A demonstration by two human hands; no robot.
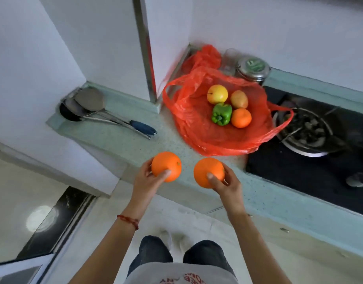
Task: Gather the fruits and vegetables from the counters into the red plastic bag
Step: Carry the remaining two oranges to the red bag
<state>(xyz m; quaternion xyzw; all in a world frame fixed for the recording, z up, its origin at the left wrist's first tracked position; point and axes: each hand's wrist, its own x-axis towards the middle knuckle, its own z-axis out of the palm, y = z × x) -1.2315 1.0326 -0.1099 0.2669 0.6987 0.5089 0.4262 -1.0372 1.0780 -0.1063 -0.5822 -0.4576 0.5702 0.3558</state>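
The red plastic bag [199,128] lies spread open on the pale green counter [123,138]. On it rest a yellow apple [217,94], a yellowish-red fruit [239,99], a green bell pepper [222,114] and a small orange [241,118]. My left hand [147,181] grips a large orange [166,166] above the counter's front edge. My right hand [227,185] grips a second large orange [209,172] beside it. Both oranges are held just short of the bag.
Metal ladles and spatulas with a blue handle [142,127] lie on the counter at the left. A black gas hob [299,160] with a burner [303,132] sits right of the bag, one bag handle draped over it. A steel lidded jar [252,68] stands behind.
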